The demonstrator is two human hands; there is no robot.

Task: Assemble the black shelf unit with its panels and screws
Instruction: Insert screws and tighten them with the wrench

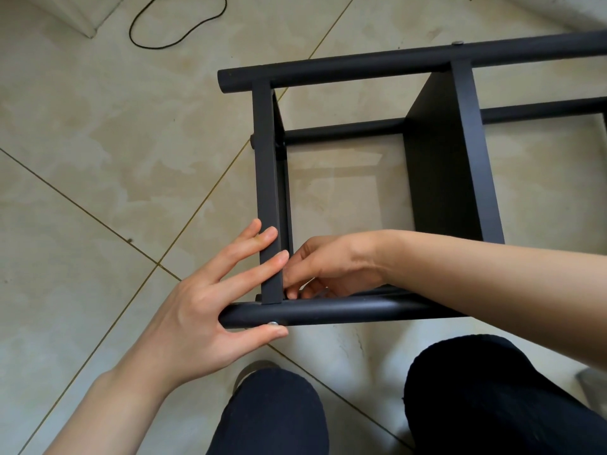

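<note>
The black shelf unit (440, 159) lies on its side on the tiled floor, with round black poles and flat panels. My left hand (210, 310) has straight fingers pressing the end panel (267, 192), and its thumb lies under a silver screw (273, 323) in the near pole (328, 311). My right hand (328, 267) reaches inside the frame behind that panel, fingers curled at the joint between panel and pole. Whatever it pinches is hidden. A second panel (460, 152) stands further right, fixed to the far pole (394, 62) by a screw (457, 43).
A black cable (184, 34) loops on the floor at the top left, near a white furniture corner (88, 27). My knees in dark trousers (476, 399) are at the bottom edge, close to the near pole. Beige tiles (98, 142) surround the unit.
</note>
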